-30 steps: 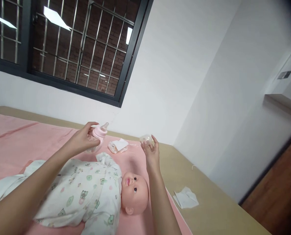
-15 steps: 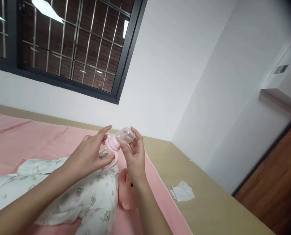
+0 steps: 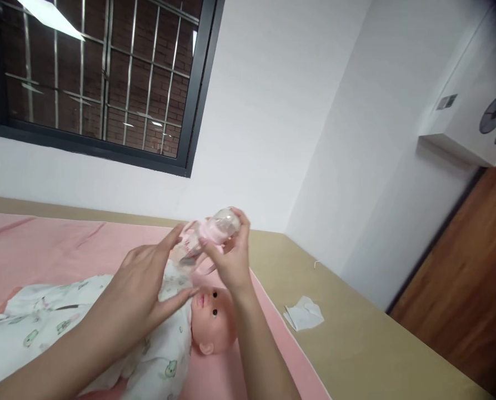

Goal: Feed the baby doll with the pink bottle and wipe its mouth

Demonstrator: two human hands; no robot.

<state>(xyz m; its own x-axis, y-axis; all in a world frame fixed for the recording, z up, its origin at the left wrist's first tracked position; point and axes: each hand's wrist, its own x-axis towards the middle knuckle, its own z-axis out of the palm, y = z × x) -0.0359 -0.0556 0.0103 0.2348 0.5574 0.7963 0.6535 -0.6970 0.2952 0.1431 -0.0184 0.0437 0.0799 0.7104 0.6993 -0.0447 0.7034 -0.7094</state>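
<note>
A pink-and-clear baby bottle (image 3: 193,244) with side handles and a clear cap is held up above the doll's chest, blurred by motion. My right hand (image 3: 231,261) grips it around the capped end, thumb in front and fingers behind. Just to the left, my left hand (image 3: 148,289) is open, thumb and fingers spread, its fingertips close to the bottle's base; whether they touch it I cannot tell. Beneath the hands lies a baby doll (image 3: 214,330) on its back, in a white outfit (image 3: 164,339) with green animal prints.
The doll lies on a pink sheet (image 3: 118,244) spread over a wooden surface (image 3: 335,355). A crumpled white tissue (image 3: 304,314) rests right of the sheet. Behind are a white wall (image 3: 264,139) and a barred window (image 3: 93,83). A brown wooden panel (image 3: 451,266) stands at the right.
My left hand has come off the bottle and moved down and left, its fingers opening. My right hand keeps the bottle and has shifted slightly right. The view has turned right.
</note>
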